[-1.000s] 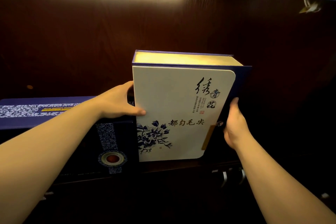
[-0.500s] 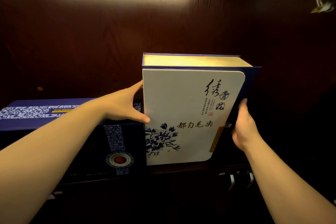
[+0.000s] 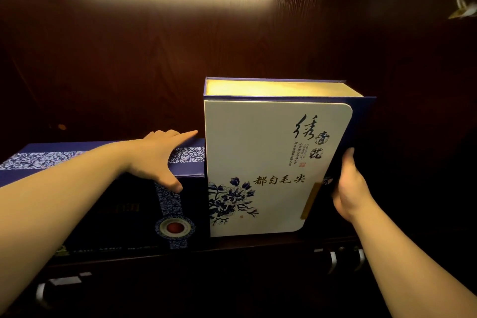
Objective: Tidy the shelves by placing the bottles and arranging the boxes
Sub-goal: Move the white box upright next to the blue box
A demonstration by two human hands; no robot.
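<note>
A tall white box (image 3: 271,152) with blue flowers and dark lettering stands upright on the dark wooden shelf (image 3: 258,244). My right hand (image 3: 348,188) grips its right side, thumb up along the blue edge. To its left lies a low dark blue box (image 3: 98,204) with a patterned band and a round red seal, touching the white box. My left hand (image 3: 157,160) rests on the top front edge of the blue box, fingers spread over its top and thumb down on its front face. No bottles are in sight.
The shelf's dark wooden back panel (image 3: 180,46) rises behind the boxes. Below the shelf edge are metal handles (image 3: 333,262) at the right and a handle (image 3: 44,292) at the lower left. A small pale object (image 3: 463,10) hangs at the upper right.
My left hand has left the white box's left edge and moved onto the blue box's top front edge. The white box stands closer to the blue box. My right hand keeps its grip.
</note>
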